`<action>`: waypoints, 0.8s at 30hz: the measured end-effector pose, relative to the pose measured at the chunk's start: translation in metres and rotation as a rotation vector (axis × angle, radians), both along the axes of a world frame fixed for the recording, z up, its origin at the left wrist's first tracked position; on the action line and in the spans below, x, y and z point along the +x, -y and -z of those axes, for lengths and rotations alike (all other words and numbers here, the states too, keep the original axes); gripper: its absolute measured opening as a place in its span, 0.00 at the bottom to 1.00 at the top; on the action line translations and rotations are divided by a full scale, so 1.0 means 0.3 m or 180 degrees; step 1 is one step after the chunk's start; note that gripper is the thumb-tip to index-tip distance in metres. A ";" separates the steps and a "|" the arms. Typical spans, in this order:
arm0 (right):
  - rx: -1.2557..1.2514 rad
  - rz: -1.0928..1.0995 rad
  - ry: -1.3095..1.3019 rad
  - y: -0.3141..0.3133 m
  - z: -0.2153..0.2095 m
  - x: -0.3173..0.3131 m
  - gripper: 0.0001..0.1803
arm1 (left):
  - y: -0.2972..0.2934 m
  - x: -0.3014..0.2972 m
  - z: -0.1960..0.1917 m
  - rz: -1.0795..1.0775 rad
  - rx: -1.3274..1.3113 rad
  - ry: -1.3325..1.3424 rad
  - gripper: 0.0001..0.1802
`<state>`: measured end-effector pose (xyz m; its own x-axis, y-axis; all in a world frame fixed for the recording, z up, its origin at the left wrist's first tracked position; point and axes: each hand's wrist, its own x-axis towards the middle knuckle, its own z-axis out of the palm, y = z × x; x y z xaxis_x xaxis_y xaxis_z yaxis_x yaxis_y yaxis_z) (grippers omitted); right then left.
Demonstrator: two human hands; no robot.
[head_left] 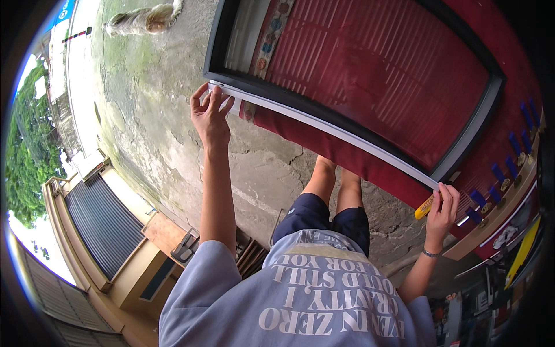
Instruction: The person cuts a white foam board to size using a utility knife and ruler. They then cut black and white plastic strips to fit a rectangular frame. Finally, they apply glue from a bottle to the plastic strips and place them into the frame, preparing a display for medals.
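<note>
A glass panel in a dark frame (347,118) lies on a table covered with red cloth (324,139). Along its near edge runs a long, narrow white strip (324,126). At the strip's left end, my left hand (211,115) pinches it near the frame's corner, the other fingers loosely bent. My right hand (442,211) is closed at the strip's right end, fingertips against it by the opposite corner. A short yellow object (424,207) with dark lettering sticks out of my right hand; its kind is unclear.
Several blue upright pieces with brassy round ends (498,173) line a wooden ledge at right. A furry white-and-brown dog (143,21) lies on the cracked concrete floor (150,110). A dark roller shutter (104,222) is at left, near a wooden board (162,234).
</note>
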<state>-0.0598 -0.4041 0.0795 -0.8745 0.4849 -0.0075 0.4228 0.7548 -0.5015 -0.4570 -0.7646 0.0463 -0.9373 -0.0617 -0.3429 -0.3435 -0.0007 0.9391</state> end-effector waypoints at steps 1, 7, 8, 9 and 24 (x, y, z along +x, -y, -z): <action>-0.0022 0.0012 0.0021 0.000 0.001 0.005 0.12 | -0.001 0.001 0.001 -0.0018 -0.0008 -0.0015 0.20; 0.0016 0.0005 -0.0001 0.001 0.001 -0.001 0.11 | 0.024 -0.007 0.009 0.0196 0.0034 0.0029 0.19; -0.0003 0.0016 -0.0004 0.002 0.002 0.000 0.12 | 0.019 -0.006 0.006 0.0150 0.0045 0.0029 0.19; 0.0009 0.0003 -0.0019 0.001 0.004 0.002 0.12 | 0.010 -0.005 0.000 0.0103 0.0057 0.0029 0.20; 0.0098 0.0052 0.0020 0.005 0.010 0.014 0.12 | 0.018 -0.026 -0.001 0.0005 0.0310 0.0160 0.18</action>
<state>-0.0555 -0.4057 0.0765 -0.8665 0.4992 0.0021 0.4384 0.7628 -0.4754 -0.4649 -0.7701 0.0465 -0.9189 -0.0245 -0.3938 -0.3902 -0.0905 0.9163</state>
